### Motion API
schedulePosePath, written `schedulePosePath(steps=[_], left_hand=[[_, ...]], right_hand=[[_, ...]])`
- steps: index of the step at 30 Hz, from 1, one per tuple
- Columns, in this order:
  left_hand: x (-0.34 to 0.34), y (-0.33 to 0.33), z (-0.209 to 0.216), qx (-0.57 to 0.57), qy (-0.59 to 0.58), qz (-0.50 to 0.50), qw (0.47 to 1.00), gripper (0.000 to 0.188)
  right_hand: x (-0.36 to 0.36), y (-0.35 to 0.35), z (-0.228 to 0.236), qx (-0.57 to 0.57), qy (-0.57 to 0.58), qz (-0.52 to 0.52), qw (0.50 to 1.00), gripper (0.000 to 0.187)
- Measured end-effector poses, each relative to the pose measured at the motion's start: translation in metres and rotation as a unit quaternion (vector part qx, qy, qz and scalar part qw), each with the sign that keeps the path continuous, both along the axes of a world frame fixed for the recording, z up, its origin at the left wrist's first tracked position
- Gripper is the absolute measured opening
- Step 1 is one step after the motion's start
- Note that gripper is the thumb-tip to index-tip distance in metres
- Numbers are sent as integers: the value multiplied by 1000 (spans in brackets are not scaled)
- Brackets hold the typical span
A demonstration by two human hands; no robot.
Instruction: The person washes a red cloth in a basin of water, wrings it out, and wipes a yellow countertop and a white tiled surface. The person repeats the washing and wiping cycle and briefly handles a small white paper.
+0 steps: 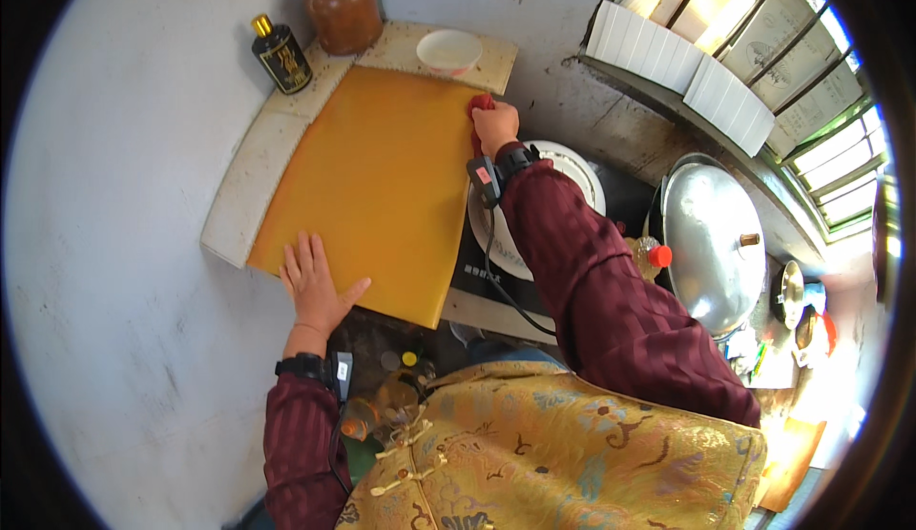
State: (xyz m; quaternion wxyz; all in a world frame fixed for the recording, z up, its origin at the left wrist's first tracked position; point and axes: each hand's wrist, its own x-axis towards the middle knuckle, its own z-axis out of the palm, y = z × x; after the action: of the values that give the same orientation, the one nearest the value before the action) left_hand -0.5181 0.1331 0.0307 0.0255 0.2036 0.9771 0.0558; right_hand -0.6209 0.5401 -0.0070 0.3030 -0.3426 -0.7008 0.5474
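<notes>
A large yellow-orange board lies flat in front of me at the corner of the walls. My left hand rests on its near left corner, fingers spread flat. Closed round a red cloth, my right hand is at the board's far right edge. Part of the cloth is hidden under the fingers. Just right of the board, a white round plate or lid is partly covered by my right forearm. Each wrist wears a black strap with a small device.
Behind the board stand a dark bottle with a gold cap, a brown jar with a red lid and a white bowl. To the right are a red-capped bottle and a big metal lid beneath a barred window. Bottles stand below.
</notes>
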Motion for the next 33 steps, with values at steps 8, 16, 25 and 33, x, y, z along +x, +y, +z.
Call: schedulePosePath(steps=[8, 16, 25, 33], left_hand=[[-2, 1, -3, 2, 7, 0, 1000, 110], [-5, 3, 1, -29, -22, 18, 999, 113], [-3, 2, 3, -14, -22, 18, 999, 112], [1, 5, 13, -7, -39, 26, 999, 117]], right_hand=[[74, -63, 27, 63, -173, 79, 980, 27], [171, -115, 49, 110, -225, 286, 925, 26], [156, -81, 160, -194, 37, 521, 831, 24], [50, -74, 106, 439, -103, 396, 800, 50]])
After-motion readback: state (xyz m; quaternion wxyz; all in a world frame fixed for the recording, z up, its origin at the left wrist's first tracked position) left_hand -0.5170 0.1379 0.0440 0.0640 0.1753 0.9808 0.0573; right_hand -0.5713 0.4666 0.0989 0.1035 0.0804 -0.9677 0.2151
